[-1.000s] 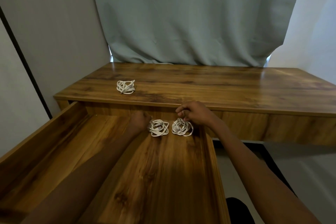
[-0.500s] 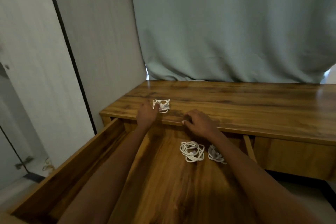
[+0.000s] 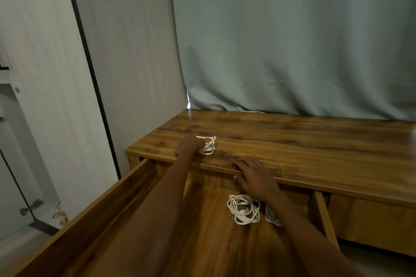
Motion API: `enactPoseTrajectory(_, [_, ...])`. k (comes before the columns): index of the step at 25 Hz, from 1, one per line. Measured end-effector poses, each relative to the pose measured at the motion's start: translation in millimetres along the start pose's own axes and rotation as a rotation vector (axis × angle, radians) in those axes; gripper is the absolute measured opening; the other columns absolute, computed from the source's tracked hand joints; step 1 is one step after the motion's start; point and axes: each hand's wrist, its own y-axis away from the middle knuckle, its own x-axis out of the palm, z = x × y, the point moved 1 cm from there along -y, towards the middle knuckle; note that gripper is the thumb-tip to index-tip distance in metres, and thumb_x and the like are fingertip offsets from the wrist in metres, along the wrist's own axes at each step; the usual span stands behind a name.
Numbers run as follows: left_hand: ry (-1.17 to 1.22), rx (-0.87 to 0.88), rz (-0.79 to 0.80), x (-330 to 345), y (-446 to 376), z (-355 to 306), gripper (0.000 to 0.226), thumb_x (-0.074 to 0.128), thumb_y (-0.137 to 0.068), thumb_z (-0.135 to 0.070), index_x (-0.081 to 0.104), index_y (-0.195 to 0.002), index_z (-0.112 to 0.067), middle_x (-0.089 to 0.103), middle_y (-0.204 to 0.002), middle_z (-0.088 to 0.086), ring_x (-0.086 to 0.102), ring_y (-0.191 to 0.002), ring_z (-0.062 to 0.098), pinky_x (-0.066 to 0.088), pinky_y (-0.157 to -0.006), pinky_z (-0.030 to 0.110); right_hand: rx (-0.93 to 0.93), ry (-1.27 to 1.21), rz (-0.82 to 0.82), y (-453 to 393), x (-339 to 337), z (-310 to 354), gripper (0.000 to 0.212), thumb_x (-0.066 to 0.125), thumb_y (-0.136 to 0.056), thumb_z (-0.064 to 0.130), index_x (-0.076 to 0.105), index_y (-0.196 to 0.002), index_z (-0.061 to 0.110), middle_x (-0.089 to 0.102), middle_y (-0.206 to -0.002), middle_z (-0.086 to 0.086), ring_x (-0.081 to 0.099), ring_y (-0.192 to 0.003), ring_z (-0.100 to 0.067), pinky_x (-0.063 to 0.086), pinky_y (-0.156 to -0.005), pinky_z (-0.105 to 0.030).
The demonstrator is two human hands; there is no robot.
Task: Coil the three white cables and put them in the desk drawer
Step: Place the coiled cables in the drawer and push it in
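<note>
A: Left hand (image 3: 188, 146)?
B: Curled onto coiled cable (image 3: 208, 145) on desk (image 3: 292, 141), near front left corner.
A: Right hand (image 3: 253, 175)?
B: Flat over front edge of desk, fingers straight, gripping nothing.
A: Remaining cables?
B: Lying in open drawer (image 3: 126, 189), toward its back right corner. Second cable (image 3: 243, 209) fully exposed; third cable (image 3: 271, 217) just beside it, partly hidden under right forearm.

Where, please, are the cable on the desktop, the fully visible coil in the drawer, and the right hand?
Desktop cable (image 3: 209, 146), head view: its loops beside the left hand.
Drawer coil (image 3: 243, 209), head view: coil's middle.
Right hand (image 3: 254, 174), head view: back of hand.
</note>
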Motion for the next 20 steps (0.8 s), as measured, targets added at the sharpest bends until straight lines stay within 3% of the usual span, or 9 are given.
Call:
enactPoseTrajectory(3, [-0.098,0.014,-0.032,2,0,-5,0.033,0.061,-0.083,-0.025,0.066,-0.106,-0.003,0.069,-0.113,0.019,0.068,-0.102,0.034,0.057,-0.089,0.042,0.012,-0.104,-0.004,-2,-2,-4,0.049,0.053,-0.099,0.043,0.046,-0.147,0.033,0.048,-0.149,0.009,0.042,-0.137,-0.017,0.034,-0.11,-0.04])
enactPoseTrajectory(7, [-0.289,0.15,0.036,-9,16,-8,0.017,0.057,-0.092,-0.01,0.064,-0.081,0.001,0.07,-0.101,0.025,0.066,-0.077,0.03,0.054,-0.06,0.037,0.029,-0.301,-0.052,-4,-10,-8,0.032,0.057,-0.099,0.037,0.065,-0.129,0.028,0.061,-0.134,0.009,0.054,-0.124,-0.014,0.042,-0.103,-0.035])
enactPoseTrajectory(9, [-0.183,0.196,0.123,-18,30,-3,0.01,0.06,-0.092,-0.007,0.067,-0.086,-0.003,0.07,-0.086,0.02,0.067,-0.065,0.025,0.057,-0.056,0.037,0.037,-0.376,-0.062,-2,-16,-7,0.026,0.058,-0.1,0.031,0.07,-0.122,0.025,0.066,-0.127,0.007,0.058,-0.116,-0.012,0.044,-0.093,-0.029])
enactPoseTrajectory(11, [-0.106,0.307,0.255,-28,42,5,0.011,0.064,-0.092,-0.012,0.073,-0.099,-0.013,0.072,-0.085,0.011,0.067,-0.062,0.018,0.057,-0.051,0.03,0.067,-0.481,-0.067,1,-22,-6,0.023,0.058,-0.1,0.03,0.074,-0.116,0.024,0.071,-0.119,0.008,0.061,-0.106,-0.008,0.045,-0.082,-0.024])
enactPoseTrajectory(14, [-0.136,0.447,0.518,-33,66,24,0.023,0.071,-0.091,-0.023,0.074,-0.113,-0.022,0.076,-0.101,0.007,0.07,-0.082,0.017,0.056,-0.07,0.027,0.133,-0.578,-0.07,9,-34,-5,0.021,0.058,-0.1,0.036,0.076,-0.109,0.03,0.073,-0.11,0.014,0.064,-0.098,-0.005,0.051,-0.08,-0.027])
enactPoseTrajectory(16, [-0.153,0.407,0.678,-25,79,40,0.026,0.073,-0.089,-0.026,0.074,-0.115,-0.025,0.076,-0.107,0.006,0.07,-0.09,0.018,0.056,-0.08,0.034,0.143,-0.596,-0.068,14,-41,-2,0.019,0.058,-0.1,0.036,0.077,-0.101,0.033,0.075,-0.105,0.016,0.066,-0.093,-0.004,0.054,-0.081,-0.032])
enactPoseTrajectory(18, [-0.196,0.323,0.786,-11,90,55,0.026,0.073,-0.089,-0.023,0.073,-0.115,-0.023,0.075,-0.107,0.009,0.071,-0.09,0.021,0.058,-0.08,0.039,0.133,-0.603,-0.016,20,-44,2,0.019,0.057,-0.101,0.036,0.075,-0.098,0.034,0.076,-0.096,0.017,0.068,-0.077,-0.002,0.054,-0.074,-0.031])
enactPoseTrajectory(20, [-0.241,0.212,0.771,5,91,68,0.026,0.069,-0.092,-0.014,0.069,-0.118,-0.014,0.074,-0.1,0.009,0.072,-0.083,0.019,0.062,-0.069,0.033,0.114,-0.584,0.073,28,-42,3,0.019,0.055,-0.102,0.034,0.074,-0.103,0.031,0.076,-0.088,0.015,0.066,-0.062,-0.002,0.053,-0.066,-0.029])
